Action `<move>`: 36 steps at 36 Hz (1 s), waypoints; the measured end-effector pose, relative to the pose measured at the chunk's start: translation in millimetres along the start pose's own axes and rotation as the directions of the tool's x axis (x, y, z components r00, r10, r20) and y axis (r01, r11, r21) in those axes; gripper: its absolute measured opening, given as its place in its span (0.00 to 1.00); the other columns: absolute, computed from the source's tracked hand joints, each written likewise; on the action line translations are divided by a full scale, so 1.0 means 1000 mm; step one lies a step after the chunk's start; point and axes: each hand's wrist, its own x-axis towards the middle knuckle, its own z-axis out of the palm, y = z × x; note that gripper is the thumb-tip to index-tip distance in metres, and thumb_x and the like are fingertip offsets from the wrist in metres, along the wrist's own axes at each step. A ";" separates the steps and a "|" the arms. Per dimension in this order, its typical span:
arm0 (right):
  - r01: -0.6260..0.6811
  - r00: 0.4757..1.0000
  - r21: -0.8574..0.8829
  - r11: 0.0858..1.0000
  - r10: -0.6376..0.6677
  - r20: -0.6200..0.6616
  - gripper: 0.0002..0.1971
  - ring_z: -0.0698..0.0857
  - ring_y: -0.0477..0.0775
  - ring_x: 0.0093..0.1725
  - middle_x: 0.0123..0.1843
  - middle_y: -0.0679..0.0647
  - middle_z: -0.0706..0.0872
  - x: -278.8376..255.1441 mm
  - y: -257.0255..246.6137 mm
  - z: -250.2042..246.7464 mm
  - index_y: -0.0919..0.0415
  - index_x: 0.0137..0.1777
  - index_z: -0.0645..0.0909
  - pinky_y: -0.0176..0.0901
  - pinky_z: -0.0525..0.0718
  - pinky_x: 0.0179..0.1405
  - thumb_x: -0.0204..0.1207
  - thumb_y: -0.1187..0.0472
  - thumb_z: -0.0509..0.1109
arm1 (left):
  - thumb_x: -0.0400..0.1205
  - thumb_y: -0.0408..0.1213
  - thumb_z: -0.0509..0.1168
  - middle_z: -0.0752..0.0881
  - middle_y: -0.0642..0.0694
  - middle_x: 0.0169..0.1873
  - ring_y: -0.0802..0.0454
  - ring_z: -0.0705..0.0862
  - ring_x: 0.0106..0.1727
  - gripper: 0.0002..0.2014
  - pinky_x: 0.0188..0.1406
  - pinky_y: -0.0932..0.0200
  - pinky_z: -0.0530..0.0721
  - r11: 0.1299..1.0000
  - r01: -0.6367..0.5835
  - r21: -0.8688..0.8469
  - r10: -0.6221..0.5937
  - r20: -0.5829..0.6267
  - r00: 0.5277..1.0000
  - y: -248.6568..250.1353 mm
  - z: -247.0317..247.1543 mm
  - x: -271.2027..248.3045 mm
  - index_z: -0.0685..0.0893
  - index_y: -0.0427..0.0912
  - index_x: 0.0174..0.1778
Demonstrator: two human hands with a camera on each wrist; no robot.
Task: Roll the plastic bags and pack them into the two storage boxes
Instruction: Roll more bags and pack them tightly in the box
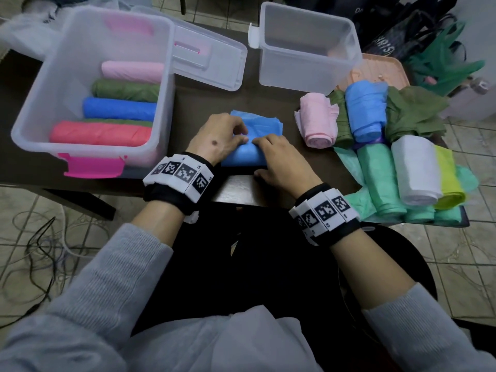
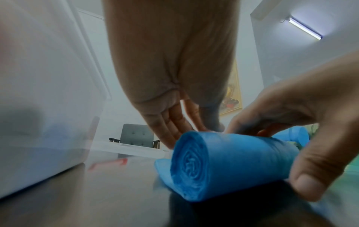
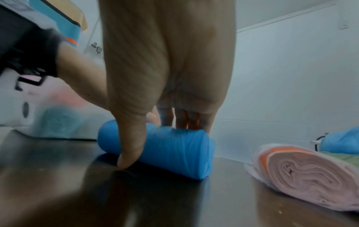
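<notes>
- Presently, the blue bag [image 1: 243, 154] lies on the dark table [image 1: 32, 167], partly wound into a roll at the person's side, with its unrolled flat end extending away from the person.
- Left hand [image 1: 214, 138] sits on the roll's left portion; its fingers [image 2: 170, 122] reach over the top of the roll and press down on the far side, fairly straight, as the left wrist view shows.
- Right hand [image 1: 279, 159] covers the roll's right portion; its fingers [image 3: 182, 119] bend over the top to the far side while the thumb [image 3: 132, 147] stands against the near side with its tip at the table, so the roll sits between thumb and fingers.
- Fingertips of both hands meet near the middle of the roll's top.
- Left of the blue bag stands the large storage box [image 1: 40, 103], open, with a pink latch facing the person; it holds rolled bags in pink, green, blue and red laid side by side.
- Beyond the blue bag and to its right stands the small storage box [image 1: 303, 73], upright and open; no contents are visible.
- Right of the blue bag lies a pink roll [image 1: 319, 122], and past it a group of rolled and loose bags [image 1: 402, 162] in blue, green, mint, white and yellow.
</notes>
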 end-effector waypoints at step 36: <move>-0.167 0.958 0.281 0.945 0.089 0.271 0.39 0.76 0.54 0.60 0.58 0.50 0.78 0.021 0.020 -0.010 0.56 0.64 0.71 0.42 0.73 0.55 0.60 0.32 0.76 | 0.88 0.39 0.45 0.78 0.35 0.66 0.40 0.72 0.68 0.19 0.65 0.52 0.68 0.993 0.108 0.038 -0.113 0.177 0.978 0.002 0.014 -0.016 0.76 0.34 0.65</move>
